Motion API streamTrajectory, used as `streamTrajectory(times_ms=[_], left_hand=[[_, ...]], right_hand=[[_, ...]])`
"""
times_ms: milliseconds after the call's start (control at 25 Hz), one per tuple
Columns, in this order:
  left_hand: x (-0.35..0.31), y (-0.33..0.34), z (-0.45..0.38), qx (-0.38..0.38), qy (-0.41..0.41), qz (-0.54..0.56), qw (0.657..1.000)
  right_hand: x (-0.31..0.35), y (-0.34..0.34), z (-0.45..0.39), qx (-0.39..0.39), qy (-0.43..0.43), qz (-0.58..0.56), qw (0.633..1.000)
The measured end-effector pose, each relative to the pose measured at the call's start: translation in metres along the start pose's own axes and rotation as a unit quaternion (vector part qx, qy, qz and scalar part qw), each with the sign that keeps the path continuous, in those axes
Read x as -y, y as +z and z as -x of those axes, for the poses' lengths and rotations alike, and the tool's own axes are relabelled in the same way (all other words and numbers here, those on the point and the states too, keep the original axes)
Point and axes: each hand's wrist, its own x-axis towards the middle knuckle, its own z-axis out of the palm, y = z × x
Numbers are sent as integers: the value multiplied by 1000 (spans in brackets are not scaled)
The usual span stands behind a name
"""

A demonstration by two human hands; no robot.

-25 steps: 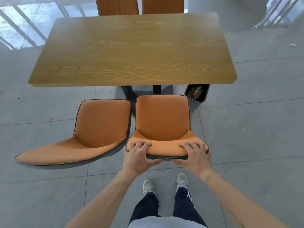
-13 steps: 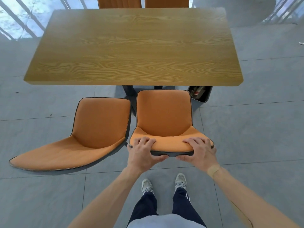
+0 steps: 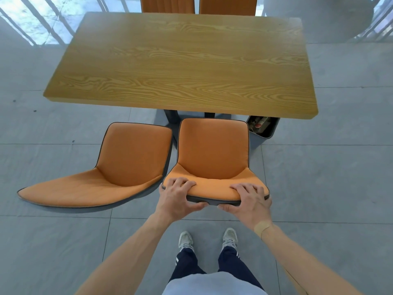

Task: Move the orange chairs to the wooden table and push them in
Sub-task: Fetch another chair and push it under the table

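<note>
Orange upholstery covers four chairs around one wooden counter (image 3: 182, 62). Two chair backs (image 3: 197, 4) show at its far edge. Two more stand on the grey tiled floor (image 3: 319, 167) at the near side, just beside each other: the left chair (image 3: 119, 167) sits unheld, and the right chair (image 3: 212, 158) has its seat front close to the counter's near edge. Both hands grip the right chair's backrest top: the left hand (image 3: 177, 199) and right hand (image 3: 248, 201) each have fingers (image 3: 182, 184) curled over the padding and thumbs beneath. One beige plaster (image 3: 262, 227) crosses the right wrist. One dark bin (image 3: 262, 127) stands partly under the counter; its contents carry no readable writing. Two pale trainers (image 3: 186, 240) show below.
</note>
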Motion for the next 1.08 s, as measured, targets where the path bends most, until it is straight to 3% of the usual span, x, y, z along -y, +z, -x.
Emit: streamTrajectory(times_ms=[440, 640, 800, 1080], left_hand=[[6, -11, 5, 42, -23, 7, 999], [11, -21, 19, 47, -55, 57, 996], [69, -46, 61, 0, -67, 106, 992], [201, -101, 160, -87, -108, 128, 982]], right_hand=[[6, 5, 2, 30, -9, 2, 1000], [23, 4, 10, 13, -33, 58, 998], [94, 15, 22, -16, -124, 76, 989], [265, 62, 49, -1, -253, 44, 966]])
